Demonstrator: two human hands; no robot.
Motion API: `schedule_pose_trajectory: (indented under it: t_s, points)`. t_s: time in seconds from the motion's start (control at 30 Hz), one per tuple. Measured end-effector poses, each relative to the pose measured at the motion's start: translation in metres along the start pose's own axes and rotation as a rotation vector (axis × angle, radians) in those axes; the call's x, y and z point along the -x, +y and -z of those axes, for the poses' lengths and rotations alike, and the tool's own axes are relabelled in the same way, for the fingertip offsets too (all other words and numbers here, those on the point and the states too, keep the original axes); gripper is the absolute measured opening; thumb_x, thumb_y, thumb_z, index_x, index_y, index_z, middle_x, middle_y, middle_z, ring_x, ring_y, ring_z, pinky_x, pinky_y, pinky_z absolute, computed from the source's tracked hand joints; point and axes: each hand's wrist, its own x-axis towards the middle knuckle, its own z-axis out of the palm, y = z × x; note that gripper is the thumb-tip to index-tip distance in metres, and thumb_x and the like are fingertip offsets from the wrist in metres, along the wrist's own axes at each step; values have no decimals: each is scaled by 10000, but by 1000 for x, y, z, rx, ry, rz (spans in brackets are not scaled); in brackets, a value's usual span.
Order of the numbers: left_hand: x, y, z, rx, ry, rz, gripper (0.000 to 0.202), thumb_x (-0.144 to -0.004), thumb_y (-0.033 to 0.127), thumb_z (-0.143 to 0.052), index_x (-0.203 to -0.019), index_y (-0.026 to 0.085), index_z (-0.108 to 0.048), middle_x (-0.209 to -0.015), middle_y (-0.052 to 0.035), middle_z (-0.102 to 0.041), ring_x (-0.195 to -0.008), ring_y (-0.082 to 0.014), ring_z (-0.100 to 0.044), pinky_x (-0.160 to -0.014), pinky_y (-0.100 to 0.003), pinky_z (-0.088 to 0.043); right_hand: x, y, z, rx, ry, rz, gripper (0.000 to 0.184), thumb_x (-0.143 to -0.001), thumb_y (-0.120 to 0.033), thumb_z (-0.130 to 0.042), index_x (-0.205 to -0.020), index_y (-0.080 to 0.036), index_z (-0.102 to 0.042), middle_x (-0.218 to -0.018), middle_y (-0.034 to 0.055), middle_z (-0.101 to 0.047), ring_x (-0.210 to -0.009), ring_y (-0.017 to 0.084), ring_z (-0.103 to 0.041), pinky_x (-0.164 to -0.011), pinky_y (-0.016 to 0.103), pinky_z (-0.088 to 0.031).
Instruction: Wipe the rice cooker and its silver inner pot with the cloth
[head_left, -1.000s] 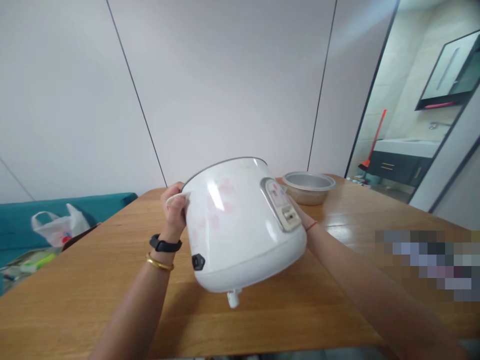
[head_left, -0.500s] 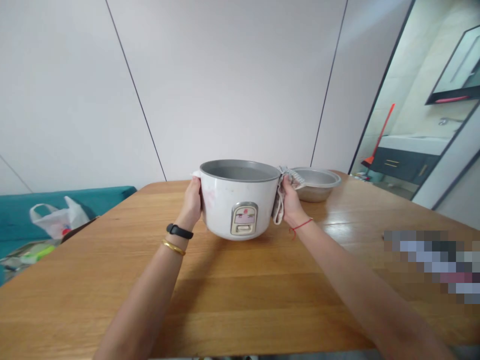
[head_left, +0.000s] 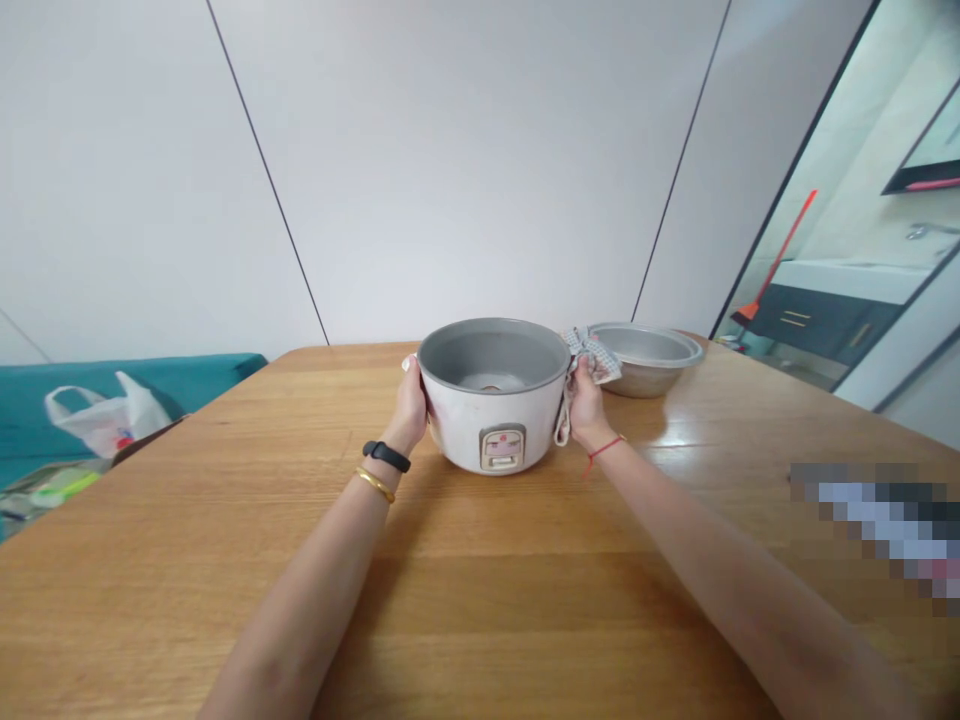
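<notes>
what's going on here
A person is holding a white rice cooker with both hands above a wooden table. Their left hand grips the cooker's left side, and their right hand presses a checked cloth against its right side. The grey-lined cooker is open at the top, and a metal pot sits on the table just beyond the right hand.

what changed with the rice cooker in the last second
The rice cooker has swung from tipped, base toward the camera, to upright with its open top showing, and moved away from the person. The left hand still holds its side, and the right hand holds it through a cloth. The metal bowl stayed on the table.
</notes>
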Motion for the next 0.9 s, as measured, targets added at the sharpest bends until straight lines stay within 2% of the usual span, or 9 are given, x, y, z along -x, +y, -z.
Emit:
schedule_pose_trajectory:
  t_s: [0.2,0.37,0.43,0.5,0.57,0.63,0.7,0.8,0.9]
  points:
    - [-4,-4,-1,-55,55,23,412,-992,530,-536,-931,186,-753,-1061,-62,-771,-1124,-246,-663,-1054,-354,-476,21,4,5,119,135,-49,606,-867,-690,-559,-1156,-166,-658,-1252,100,-696,-1246,232,-619,-1127,460,-447]
    - [-6,-3,0,-83,94,58,410,-1006,507,-515,-910,184,-750,-1045,-64,-772,-1126,-246,-658,-1034,-341,-482,67,4,2,491,184,60,616,-974,-659,-394,-1266,-167,-624,-1279,134,-663,-1314,266,-567,-1148,524,-412]
    - [-6,-2,0,-71,84,56,389,-1003,490,-526,-899,185,-745,-1029,-60,-774,-1110,-242,-661,-1032,-336,-480,89,3,0,720,90,202,602,-1012,-599,-343,-1442,-209,-504,-1443,141,-555,-1441,282,-434,-1198,587,-317]
    - [-6,-1,0,-47,57,45,363,-1003,460,-534,-892,182,-739,-1014,-55,-775,-1084,-234,-666,-1033,-337,-477,106,0,-3,986,-75,423,672,-1019,-534,-356,-1612,-241,-236,-1646,144,-283,-1557,327,-188,-1211,668,-214]
    - [-7,0,1,-20,21,39,345,-1002,433,-537,-888,174,-735,-1003,-55,-773,-1064,-225,-667,-1036,-337,-473,115,-6,-8,1236,-225,647,826,-996,-460,-436,-1648,-270,33,-1712,126,64,-1568,399,37,-1183,739,-174]
    - [-9,1,2,7,9,33,322,-986,425,-564,-876,170,-729,-986,-54,-770,-1050,-216,-667,-1033,-330,-471,117,-15,-16,1383,-303,781,940,-966,-380,-508,-1625,-310,158,-1675,93,275,-1544,446,125,-1163,759,-186]
    - [-10,1,4,36,17,29,292,-957,427,-611,-863,173,-718,-962,-49,-765,-1034,-211,-667,-1019,-326,-478,113,-23,-24,1435,-340,825,980,-949,-322,-542,-1615,-340,178,-1658,72,324,-1541,453,127,-1169,742,-203]
    - [-11,2,6,62,22,30,286,-943,437,-624,-869,175,-711,-954,-47,-760,-1024,-212,-670,-991,-321,-492,107,-27,-32,1454,-416,887,991,-932,-306,-579,-1630,-328,125,-1668,84,293,-1538,461,123,-1176,733,-198]
    - [-13,0,9,52,14,32,310,-951,455,-603,-874,173,-704,-936,-43,-755,-991,-210,-672,-957,-317,-506,108,-21,-38,1472,-489,1014,877,-943,-313,-595,-1652,-322,-79,-1715,81,104,-1545,434,119,-1195,726,-149]
